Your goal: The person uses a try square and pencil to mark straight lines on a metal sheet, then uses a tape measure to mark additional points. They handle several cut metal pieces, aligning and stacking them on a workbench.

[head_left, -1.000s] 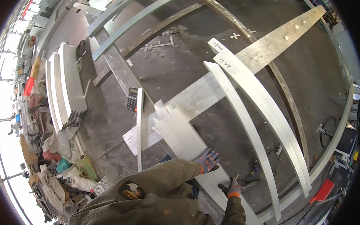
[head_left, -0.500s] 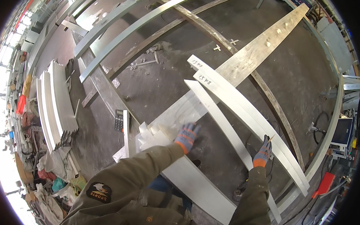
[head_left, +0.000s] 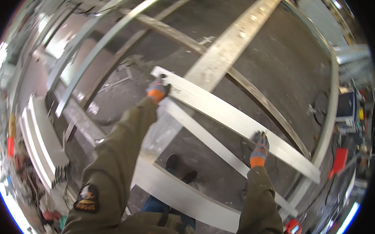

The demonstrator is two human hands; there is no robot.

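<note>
A long white metal profile [head_left: 213, 107], with handwriting near its left end, lies slantwise in front of me across a broad pale board. My left hand [head_left: 158, 90], in a grey glove with an orange cuff, is closed around the profile near that left end. Farther right, my right hand [head_left: 260, 148], gloved alike, grips its near edge with the fingers over the top. Whether a second profile lies against this one cannot be made out. A narrower white profile [head_left: 207, 139] runs below it, apart from my left hand and passing beneath my right forearm.
A wide white profile [head_left: 183, 195] lies close to my body, above my shoes [head_left: 172, 160]. The pale board [head_left: 231, 41] stretches away to the far right. Bundled white profiles [head_left: 40, 141] stand at left. Steel rails cross the far side; a red object [head_left: 338, 161] is at right.
My left hand has moved up and forward from the near board to the profile's left end and closed on it. My right hand has shifted slightly left along the profile. The view has turned.
</note>
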